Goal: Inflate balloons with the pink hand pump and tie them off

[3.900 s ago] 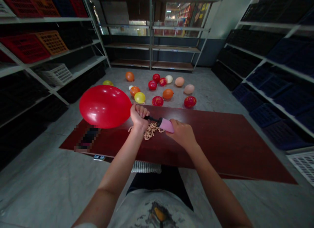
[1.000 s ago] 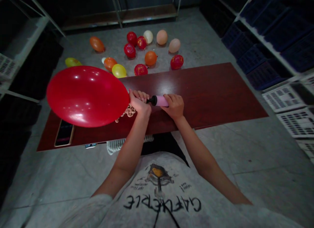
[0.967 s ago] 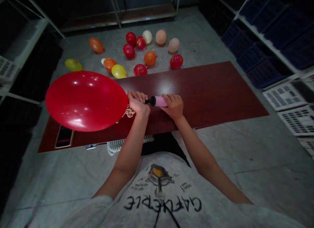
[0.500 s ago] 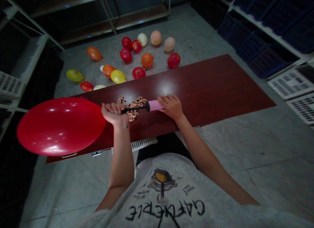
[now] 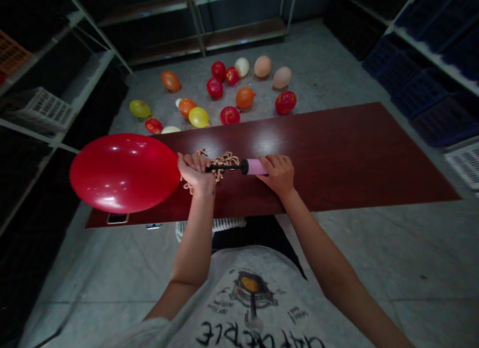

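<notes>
My left hand (image 5: 195,169) is closed at the neck of a large, inflated red balloon (image 5: 125,173) and around the black end of a hand balloon pump. The pump's black rod shows between my hands, running into its pink barrel (image 5: 256,167). Wrapped around that barrel's far end is my right hand (image 5: 279,172). Where the balloon's neck meets the pump is hidden by my left fingers. Beneath the rod and my left hand, a pile of limp, peach-coloured uninflated balloons (image 5: 229,159) lies on the dark red-brown tabletop (image 5: 355,158).
Several small inflated balloons (image 5: 245,98) in red, orange, yellow, white and peach lie on the grey floor beyond the table. A phone (image 5: 118,218) rests near the table's front-left edge. Shelves (image 5: 243,34) stand behind; blue crates (image 5: 419,96) line the right side.
The camera view has swung left, so the scene sits further right. Both hands keep their hold on the pump, with the rod still showing between them.
</notes>
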Demonstrator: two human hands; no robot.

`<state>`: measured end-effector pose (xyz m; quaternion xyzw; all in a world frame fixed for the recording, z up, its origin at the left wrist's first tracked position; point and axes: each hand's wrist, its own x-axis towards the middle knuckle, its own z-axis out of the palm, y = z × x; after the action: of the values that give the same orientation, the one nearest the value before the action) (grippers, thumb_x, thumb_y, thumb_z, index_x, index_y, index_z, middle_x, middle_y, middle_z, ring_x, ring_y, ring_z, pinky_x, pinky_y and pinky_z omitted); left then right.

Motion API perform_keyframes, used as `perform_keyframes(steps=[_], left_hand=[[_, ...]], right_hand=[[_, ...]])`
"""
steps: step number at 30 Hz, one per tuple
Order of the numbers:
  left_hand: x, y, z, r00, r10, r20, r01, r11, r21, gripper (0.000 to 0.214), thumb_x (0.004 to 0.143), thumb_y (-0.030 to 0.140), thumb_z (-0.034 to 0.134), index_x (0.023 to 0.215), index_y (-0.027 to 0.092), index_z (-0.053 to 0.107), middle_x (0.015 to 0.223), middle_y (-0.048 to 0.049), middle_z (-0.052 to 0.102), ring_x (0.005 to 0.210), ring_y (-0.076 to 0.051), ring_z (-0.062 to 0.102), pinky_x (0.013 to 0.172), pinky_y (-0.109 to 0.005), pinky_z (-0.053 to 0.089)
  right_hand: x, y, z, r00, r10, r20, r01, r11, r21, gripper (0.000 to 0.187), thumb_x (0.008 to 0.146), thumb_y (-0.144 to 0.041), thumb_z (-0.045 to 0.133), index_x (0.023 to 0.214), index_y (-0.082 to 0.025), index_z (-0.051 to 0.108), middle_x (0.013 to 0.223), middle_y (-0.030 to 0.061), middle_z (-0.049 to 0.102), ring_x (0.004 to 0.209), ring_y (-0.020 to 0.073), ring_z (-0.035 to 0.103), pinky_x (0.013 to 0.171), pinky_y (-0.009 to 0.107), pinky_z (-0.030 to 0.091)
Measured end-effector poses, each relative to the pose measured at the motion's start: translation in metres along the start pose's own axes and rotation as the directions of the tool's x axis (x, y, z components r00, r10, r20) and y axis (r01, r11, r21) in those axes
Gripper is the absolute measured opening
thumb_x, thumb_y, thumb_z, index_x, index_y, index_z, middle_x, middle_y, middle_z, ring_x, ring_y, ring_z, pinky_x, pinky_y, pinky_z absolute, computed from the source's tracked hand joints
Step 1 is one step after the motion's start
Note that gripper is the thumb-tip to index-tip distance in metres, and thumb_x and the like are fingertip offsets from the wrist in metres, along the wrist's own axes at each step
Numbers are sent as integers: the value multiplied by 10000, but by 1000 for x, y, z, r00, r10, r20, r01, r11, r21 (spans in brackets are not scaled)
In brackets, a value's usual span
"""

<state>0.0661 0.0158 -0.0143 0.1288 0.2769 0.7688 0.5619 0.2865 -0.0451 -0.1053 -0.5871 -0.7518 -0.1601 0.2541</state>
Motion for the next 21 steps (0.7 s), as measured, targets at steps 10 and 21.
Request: perform_keyframes(steps=[10, 21], left_hand=[[-26, -63, 12, 996, -92, 14, 92, 994, -50, 589, 1010, 384, 405, 509, 193, 161, 351, 56, 189, 290, -78, 183, 380, -245, 220], [-4, -10, -9, 997, -78, -29, 75, 992, -98, 543, 999, 258, 374, 486, 189, 210, 359, 50, 197, 290, -77, 187, 370, -253, 182]], right_hand=[[-1, -2, 0, 996, -68, -55, 67, 997, -25, 506, 917, -567, 501, 1126, -139, 671, 952, 109, 697, 847, 227, 549, 792, 350, 328], [0, -3, -4, 970, -235, -69, 226, 967, -121, 433, 929, -475, 546, 1190, -141, 635, 1025, 99, 722, 867, 222, 578, 814, 345, 350]])
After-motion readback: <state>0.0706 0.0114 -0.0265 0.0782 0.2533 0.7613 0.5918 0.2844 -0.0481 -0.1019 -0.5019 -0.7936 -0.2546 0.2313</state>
